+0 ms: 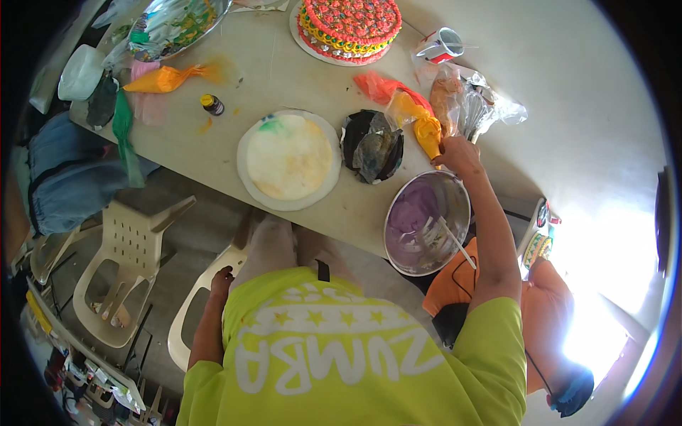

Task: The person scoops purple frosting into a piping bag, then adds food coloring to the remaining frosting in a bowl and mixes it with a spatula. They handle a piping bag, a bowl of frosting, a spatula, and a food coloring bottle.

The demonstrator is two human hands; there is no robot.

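My right hand (459, 155) has its fingers on the narrow end of a yellow piping bag (428, 136), whose tip shows just below them. Under that wrist, a metal mixing bowl (462, 205) holds purple icing (410, 210) and a white-handled spatula (455, 239). Down beside my left thigh hangs my left hand (221, 280), fingers loosely curled, near a plastic chair; its palm is hidden. In front of me a round, stained pale disc (287, 160) lies on a white round board (248, 186). Between disc and bowl sits a crumpled dark cloth or plastic (373, 146).
A decorated cake (349, 29) stands at the back of the table (266, 80). Right of it are a cup (445, 45), a red piping bag (381, 88) and a whisk (473, 112). Leftward lie an orange piping bag (162, 80), a small bottle (212, 105) and a foil-like tray (181, 50). Another person (549, 314) is at right.
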